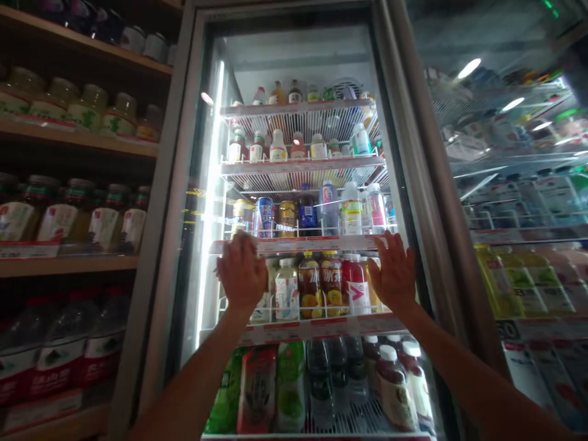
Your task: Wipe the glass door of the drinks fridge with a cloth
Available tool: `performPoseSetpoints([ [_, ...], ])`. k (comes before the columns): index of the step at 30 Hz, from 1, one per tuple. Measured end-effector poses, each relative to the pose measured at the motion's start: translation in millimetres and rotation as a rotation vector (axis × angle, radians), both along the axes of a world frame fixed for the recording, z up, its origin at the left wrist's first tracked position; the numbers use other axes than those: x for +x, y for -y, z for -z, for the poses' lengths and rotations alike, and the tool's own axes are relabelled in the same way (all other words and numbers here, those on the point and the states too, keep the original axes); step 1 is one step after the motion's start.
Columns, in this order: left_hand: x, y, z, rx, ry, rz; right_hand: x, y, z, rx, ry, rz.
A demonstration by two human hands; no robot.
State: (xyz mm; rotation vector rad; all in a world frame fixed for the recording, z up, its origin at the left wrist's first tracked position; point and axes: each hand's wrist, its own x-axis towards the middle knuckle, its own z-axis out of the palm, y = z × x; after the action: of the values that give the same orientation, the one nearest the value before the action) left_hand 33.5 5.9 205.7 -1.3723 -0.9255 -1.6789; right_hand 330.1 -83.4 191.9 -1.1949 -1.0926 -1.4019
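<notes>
Both my arms reach forward toward a lit drinks fridge (280,46) with several wire shelves. My left hand (242,271) is raised at its left side, fingers up, thumb out to the right and slightly blurred. It overlaps the lower price rail (316,245). My right hand (394,272) is held up at the right side, its fingers spread. Neither hand shows anything in it. Whether they touch the glass or a shelf I cannot tell. Between them stand brown tea bottles (310,285), a pale bottle (286,291) and a red bottle (356,283).
On the left, wooden shelves (78,138) carry jars (87,107) and large bottles (62,343). The fridge's metal frame (427,153) divides it from another stocked fridge section on the right. Green, red and dark bottles (321,376) fill the bottom shelf.
</notes>
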Motion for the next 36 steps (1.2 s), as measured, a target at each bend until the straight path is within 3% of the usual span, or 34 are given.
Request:
performPoseSetpoints([
  [4,101.4,30.9,18.1,0.133,-0.5,0.079,1.8,0.9,1.6,-0.007,0.015,0.011],
  [6,111.6,35.3,22.3,0.166,-0.597,0.112,4.8,2.5,2.5,-0.013,0.035,0.013],
  [8,78.9,26.4,22.6,0.141,-0.541,0.097,6.7,3.4,3.4,-0.02,0.053,0.015],
  [12,-38.9,-8.2,20.0,-0.002,-0.11,0.023,4.8,0.9,4.9,-0.014,0.039,0.021],
  [14,-67.2,-15.3,21.0,-0.062,0.13,0.001,2.1,-1.2,5.5,-0.004,0.026,0.021],
  [15,-65.5,-14.4,22.4,-0.076,0.178,-0.006,0.9,-2.0,5.8,0.002,0.022,0.02],
  [17,-32.3,-5.0,26.2,-0.062,0.095,-0.006,-0.4,-2.6,6.7,0.012,0.016,0.014],
  [22,109.5,34.8,33.4,0.114,-0.47,0.081,3.8,0.2,8.9,0.046,0.04,-0.026],
  [24,133.0,42.9,33.8,0.171,-0.567,0.115,7.2,1.9,9.2,0.063,0.061,-0.055],
  [25,131.7,43.1,33.7,0.191,-0.586,0.124,8.6,2.6,9.4,0.07,0.066,-0.067],
  [27,105.2,35.3,32.9,0.193,-0.557,0.117,10.4,3.6,10.4,0.068,0.067,-0.083],
  [32,-7.7,-0.7,30.8,0.013,-0.125,0.024,6.7,3.5,18.2,0.045,0.048,-0.108],
  [34,-20.3,-2.8,32.1,-0.047,0.022,0.002,3.6,2.6,21.5,0.048,0.035,-0.098],
  [36,1.4,6.2,38.3,-0.068,0.022,0.004,1.3,2.0,23.6,0.051,0.021,-0.09],
])
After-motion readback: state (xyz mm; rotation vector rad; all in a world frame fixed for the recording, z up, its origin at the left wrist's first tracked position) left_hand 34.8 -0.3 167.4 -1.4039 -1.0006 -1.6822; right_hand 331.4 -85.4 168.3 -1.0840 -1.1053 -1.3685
